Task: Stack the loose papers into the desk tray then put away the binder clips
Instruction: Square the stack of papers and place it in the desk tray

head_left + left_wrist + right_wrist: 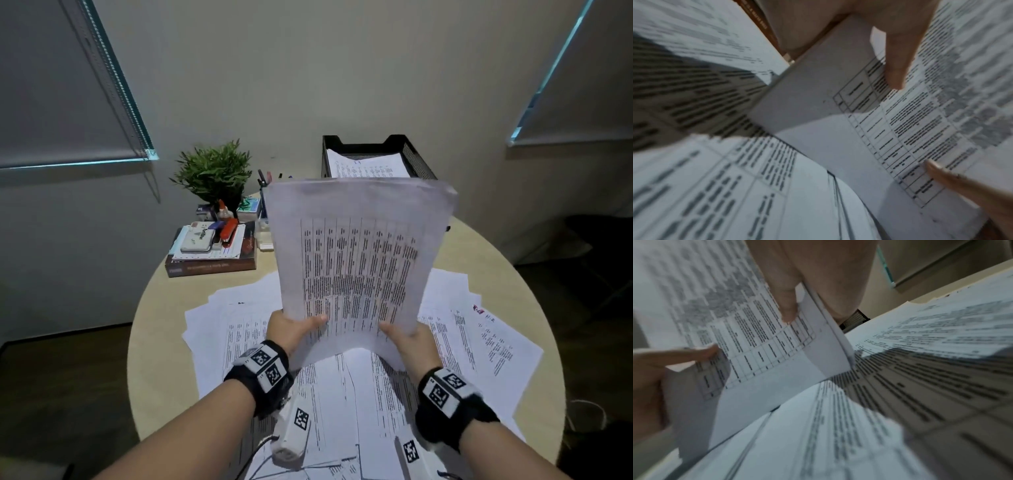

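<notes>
I hold a sheaf of printed papers (352,253) upright above the table, its lower edge bowed. My left hand (294,329) grips the lower left corner with the thumb on the front. My right hand (407,339) grips the lower right corner the same way. The wrist views show the sheaf (900,123) (760,344) pinched between thumb and fingers. Many loose printed sheets (455,339) lie spread over the round table. The black mesh desk tray (416,159) stands at the far edge behind the sheaf, with papers in it. No binder clips can be made out.
At the back left of the round beige table (154,329) stand a potted plant (214,173) and a pile of books (212,260) topped with a red stapler, a white case and small stationery. Pens stand behind the sheaf's left edge. Walls and window blinds surround the table.
</notes>
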The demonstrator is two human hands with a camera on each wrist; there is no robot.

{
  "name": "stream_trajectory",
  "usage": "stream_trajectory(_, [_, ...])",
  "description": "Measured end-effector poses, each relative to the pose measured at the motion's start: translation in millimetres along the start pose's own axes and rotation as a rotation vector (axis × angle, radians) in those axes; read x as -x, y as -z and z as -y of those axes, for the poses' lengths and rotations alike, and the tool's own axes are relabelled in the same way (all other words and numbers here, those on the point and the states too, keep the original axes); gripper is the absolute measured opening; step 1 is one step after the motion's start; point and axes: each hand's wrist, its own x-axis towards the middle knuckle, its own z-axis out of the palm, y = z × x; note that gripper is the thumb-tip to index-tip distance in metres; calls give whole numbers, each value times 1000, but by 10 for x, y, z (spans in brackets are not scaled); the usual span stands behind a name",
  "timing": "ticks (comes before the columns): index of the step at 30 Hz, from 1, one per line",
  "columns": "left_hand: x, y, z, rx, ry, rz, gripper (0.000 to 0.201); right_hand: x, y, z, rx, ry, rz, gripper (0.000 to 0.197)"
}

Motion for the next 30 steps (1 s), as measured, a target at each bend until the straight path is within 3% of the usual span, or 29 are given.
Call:
stream_trajectory(2, [-1, -22, 42, -6, 1, -9, 38, 1, 17, -21, 0, -18, -15, 17])
stream_trajectory(6, [85, -60, 9, -210, -45, 36, 17, 28, 165, -98, -10, -25, -7, 13])
stream_trajectory(9, [114, -63, 107, -355, 47, 141, 32, 75, 293, -280, -123, -158, 33, 7])
stream_trajectory(12, [172, -77, 245, -436, 123, 278, 34, 93, 422, -552, -195, -268, 56, 15])
stream_trajectory(15, [197, -94, 340, -533, 173, 364, 46, 92, 578, -821, -226, -331, 74, 47])
stream_trajectory(18, [175, -91, 386, -500, 238, 452, 61, 21, 756, -1029, -200, -327, 81, 120])
stream_trajectory(19, [158, -91, 403, -465, 255, 493, 61, 13, 779, -950, -209, -337, 91, 125])
stream_trajectory(22, [143, -111, 378, -254, 471, 639, 44, -120, 789, -565, -226, -384, 90, 91])
stream_trajectory(24, [128, -127, 324, -145, 581, 716, 34, -326, 794, -404, -179, -370, 117, 89])
stream_trajectory(25, [85, -140, 294, -135, 595, 697, 33, -453, 794, -337, -175, -360, 131, 87])
stream_trajectory(28, [-145, -202, 160, -86, 550, 504, 37, -694, 748, -46, -168, -328, 163, 43])
stream_trajectory(30, [-351, -274, 37, -41, 512, 413, 37, -864, 739, 120, -138, -297, 244, 26])
